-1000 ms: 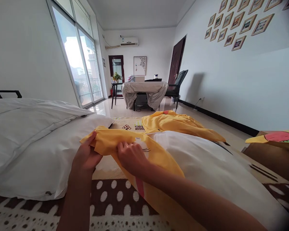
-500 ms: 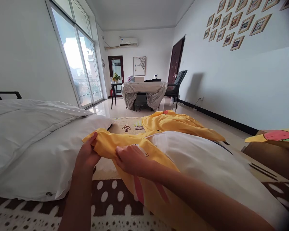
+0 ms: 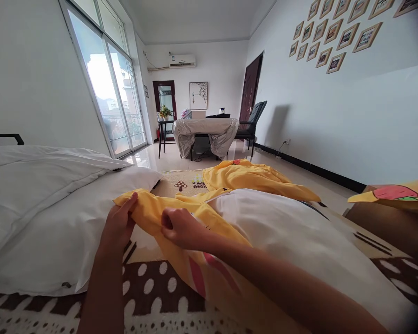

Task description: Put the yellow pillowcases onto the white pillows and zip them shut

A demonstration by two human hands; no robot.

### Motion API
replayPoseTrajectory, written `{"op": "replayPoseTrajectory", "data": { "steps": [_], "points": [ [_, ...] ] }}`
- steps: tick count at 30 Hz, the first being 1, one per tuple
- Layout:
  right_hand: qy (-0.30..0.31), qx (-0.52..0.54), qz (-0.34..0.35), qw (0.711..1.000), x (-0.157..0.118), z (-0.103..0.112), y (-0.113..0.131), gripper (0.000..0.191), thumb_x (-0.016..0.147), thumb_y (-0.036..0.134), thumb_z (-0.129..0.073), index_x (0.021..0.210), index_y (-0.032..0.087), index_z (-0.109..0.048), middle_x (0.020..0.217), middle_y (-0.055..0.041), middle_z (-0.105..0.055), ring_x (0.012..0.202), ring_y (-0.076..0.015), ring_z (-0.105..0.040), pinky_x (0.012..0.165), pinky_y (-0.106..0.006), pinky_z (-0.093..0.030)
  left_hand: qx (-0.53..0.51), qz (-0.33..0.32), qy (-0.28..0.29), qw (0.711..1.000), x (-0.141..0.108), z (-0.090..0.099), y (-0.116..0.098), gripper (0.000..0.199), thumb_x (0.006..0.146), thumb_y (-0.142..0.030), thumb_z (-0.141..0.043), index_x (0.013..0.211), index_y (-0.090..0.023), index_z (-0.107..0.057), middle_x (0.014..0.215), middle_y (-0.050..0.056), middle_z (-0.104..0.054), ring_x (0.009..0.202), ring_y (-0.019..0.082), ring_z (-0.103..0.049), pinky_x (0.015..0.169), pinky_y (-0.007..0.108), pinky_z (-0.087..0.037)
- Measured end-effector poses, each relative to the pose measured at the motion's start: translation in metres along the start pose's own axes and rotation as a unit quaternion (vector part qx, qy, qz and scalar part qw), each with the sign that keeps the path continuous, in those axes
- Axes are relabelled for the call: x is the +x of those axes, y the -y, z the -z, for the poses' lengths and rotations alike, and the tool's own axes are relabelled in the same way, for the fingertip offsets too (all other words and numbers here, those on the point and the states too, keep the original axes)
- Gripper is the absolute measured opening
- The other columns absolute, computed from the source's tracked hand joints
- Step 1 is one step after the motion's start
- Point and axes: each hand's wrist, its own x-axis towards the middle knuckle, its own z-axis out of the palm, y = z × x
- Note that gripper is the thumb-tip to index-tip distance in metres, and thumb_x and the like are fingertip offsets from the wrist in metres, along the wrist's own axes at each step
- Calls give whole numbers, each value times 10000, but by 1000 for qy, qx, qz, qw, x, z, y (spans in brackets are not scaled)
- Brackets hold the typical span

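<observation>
A yellow pillowcase [image 3: 212,278] with a printed cartoon figure and pink patches is held up in front of the body, between a stack of white pillows [image 3: 48,222] and a single white pillow [image 3: 292,236]. Its narrow far-left end is pinched between the thumb and fingers of the left hand [image 3: 118,222]. A little further along, the cloth is bunched under the curled fingers of the right hand [image 3: 181,227], which seems to be closed on a fold; the fingertips are hidden. Between the two hands the fabric is drawn into a short, creased strip, and below the right forearm it is spread toward the near edge of the view.

The work is judged to be only partway along. The side of the single white pillow nearest the hands is met by the pillowcase, but whether any of the pillow is enclosed by it cannot be told, since the overlap is partly covered by the right arm. Most of the pillow's upper surface is left bare. The cloth is crumpled and has not been smoothed or squared at its corners.

Nothing yellow is seen on the white pillows at the left. A second yellow cloth [image 3: 254,176] is laid in loose folds on the patterned rug [image 3: 135,301], beyond the single pillow, and a printed yellow fabric [image 3: 393,192] is draped over a cardboard box [image 3: 379,222] at the right.
</observation>
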Motion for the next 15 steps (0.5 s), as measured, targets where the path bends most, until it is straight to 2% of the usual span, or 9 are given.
{"op": "replayPoseTrajectory", "data": {
  "steps": [3, 5, 8, 10, 13, 15],
  "points": [
    [-43, 85, -45, 994, 11, 5, -5, 165, 710, 47, -564, 824, 148, -625, 691, 21, -627, 616, -92, -525, 547, -182, -347, 94, 13, 106, 990, -6, 12, -11, 243, 758, -305, -718, 913, -122, -680, 808, 81, -705, 617, 173, -640, 496, 222, -533],
    [-76, 110, -61, 989, 16, 6, -5, 140, 741, 68, -565, 824, 149, -644, 670, 24, -625, 603, -90, -522, 549, -183, -351, 159, 50, 172, 971, -12, 16, -17, 254, 736, -326, -743, 838, -98, -696, 752, 122, -702, 601, 196, -647, 492, 235, -527],
    [-115, 115, -51, 985, 16, 2, -2, 121, 789, 115, -566, 844, 152, -667, 645, 24, -634, 585, -92, -529, 562, -189, -355, 218, 127, 224, 941, -19, 9, -18, 218, 722, -279, -761, 701, -72, -696, 683, 173, -697, 592, 234, -672, 505, 249, -527],
    [-119, 99, -24, 988, 14, -3, -1, 110, 813, 135, -565, 840, 156, -669, 649, 19, -648, 590, -95, -543, 577, -194, -357, 201, 121, 194, 953, -19, -2, -11, 203, 727, -283, -755, 694, -95, -687, 664, 144, -697, 557, 216, -663, 462, 233, -501],
    [-104, 44, 22, 993, 9, -7, 1, 130, 865, 190, -554, 785, 168, -654, 688, 8, -670, 621, -104, -560, 597, -203, -355, 157, 61, 102, 980, -15, -15, 5, 219, 690, -268, -777, 606, -132, -629, 490, 26, -601, 387, 115, -527, 364, 172, -384],
    [-89, -1, 46, 995, 6, -5, 2, 175, 894, 229, -537, 764, 176, -642, 704, 6, -669, 632, -109, -560, 600, -210, -349, 153, 23, 59, 986, -11, -18, 12, 233, 629, -222, -810, 574, -137, -600, 449, -18, -543, 365, 80, -462, 354, 156, -346]
  ]
}}
